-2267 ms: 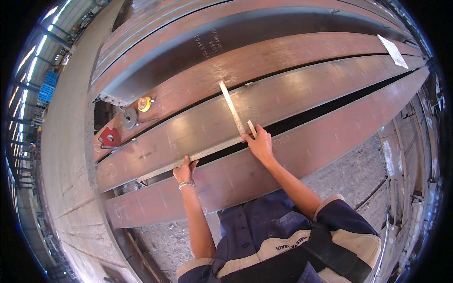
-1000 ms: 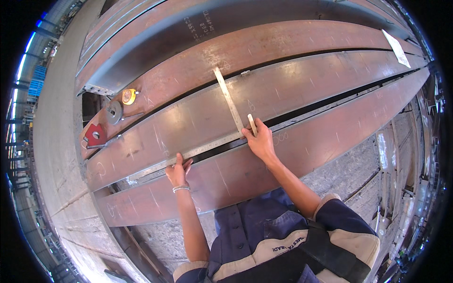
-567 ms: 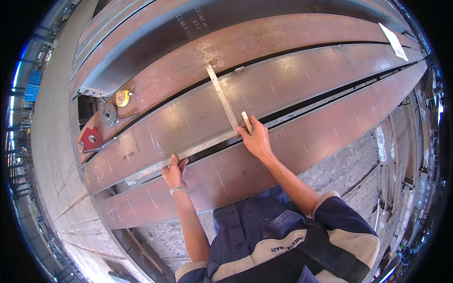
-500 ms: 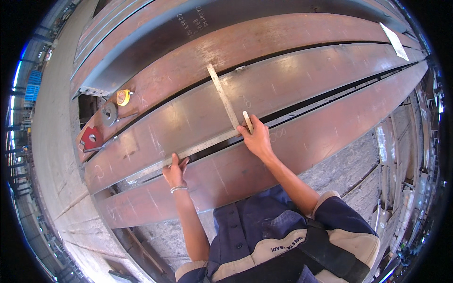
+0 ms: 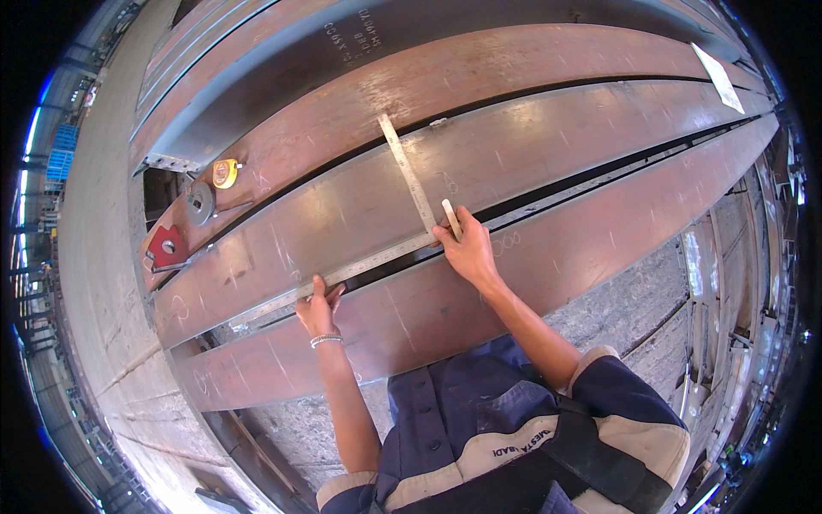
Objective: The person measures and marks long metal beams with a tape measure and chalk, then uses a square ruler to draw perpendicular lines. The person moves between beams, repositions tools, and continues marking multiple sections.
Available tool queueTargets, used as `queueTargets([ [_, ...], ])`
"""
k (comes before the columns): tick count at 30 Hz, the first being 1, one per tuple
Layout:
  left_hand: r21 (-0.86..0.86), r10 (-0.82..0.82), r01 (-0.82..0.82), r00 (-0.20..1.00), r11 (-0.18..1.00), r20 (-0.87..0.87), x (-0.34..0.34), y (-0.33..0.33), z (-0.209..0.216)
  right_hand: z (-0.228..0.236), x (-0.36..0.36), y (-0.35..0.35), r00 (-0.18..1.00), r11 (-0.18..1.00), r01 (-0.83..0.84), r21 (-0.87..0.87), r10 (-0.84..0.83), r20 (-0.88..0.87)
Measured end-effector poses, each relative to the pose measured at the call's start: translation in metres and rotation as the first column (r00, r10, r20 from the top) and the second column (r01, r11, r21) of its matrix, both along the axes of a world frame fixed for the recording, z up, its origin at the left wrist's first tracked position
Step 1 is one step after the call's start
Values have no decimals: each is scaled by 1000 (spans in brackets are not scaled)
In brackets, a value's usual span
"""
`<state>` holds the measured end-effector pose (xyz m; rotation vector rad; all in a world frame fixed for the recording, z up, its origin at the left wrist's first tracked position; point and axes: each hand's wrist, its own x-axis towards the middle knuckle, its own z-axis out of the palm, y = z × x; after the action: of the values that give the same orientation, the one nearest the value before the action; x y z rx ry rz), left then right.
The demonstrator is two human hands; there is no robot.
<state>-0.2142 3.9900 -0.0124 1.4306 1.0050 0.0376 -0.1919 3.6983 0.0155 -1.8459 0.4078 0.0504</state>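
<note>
A steel carpenter's square (image 5: 377, 258) lies on the middle reddish-brown steel beam (image 5: 514, 146). Its long arm runs along that beam's near edge, and its short arm points away across the top. My left hand (image 5: 320, 315) grips the long arm, thumb on top and fingers curled down at the gap. At the square's corner, my right hand (image 5: 467, 253) presses with the thumb. A whitish chalk stick (image 5: 450, 216) stands up between its fingers. Chalk lines and marks show on the middle beam and on the near beam (image 5: 428, 308).
On the far-left beam end lie a yellow tape measure (image 5: 225, 173), a grey disc-shaped tool (image 5: 200, 204) and a red angular piece (image 5: 168, 248) with a round hole. A white sheet (image 5: 717, 77) rests at far right. Behind rises a large steel beam (image 5: 282, 77). Dark gaps separate the beams.
The view has shifted very slightly. Both hands, the square and the chalk stick hold nearly the same places.
</note>
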Motion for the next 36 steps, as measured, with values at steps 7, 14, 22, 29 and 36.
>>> queueTargets([
  [7, 16, -1, 1, 1000, 1000, 12, 1, -3, 1, 15, 6, -4, 979, 926, 21, -376, 58, 196],
  [14, 29, 9, -10, 1000, 1000, 21, 1, -8, 6, 24, 61, -3, 952, 872, -58, -487, 195, 237],
  [22, 63, 24, -26, 999, 998, 32, 1, -12, 9, 23, 96, 10, 931, 821, -107, -560, 281, 233],
  [29, 45, 35, -38, 998, 998, 60, 1, -10, 3, 14, 112, 11, 912, 793, -99, -601, 313, 264],
  [36, 33, 47, -47, 999, 998, 25, 2, -10, 2, 33, 112, -1, 883, 727, -195, -659, 423, 205],
])
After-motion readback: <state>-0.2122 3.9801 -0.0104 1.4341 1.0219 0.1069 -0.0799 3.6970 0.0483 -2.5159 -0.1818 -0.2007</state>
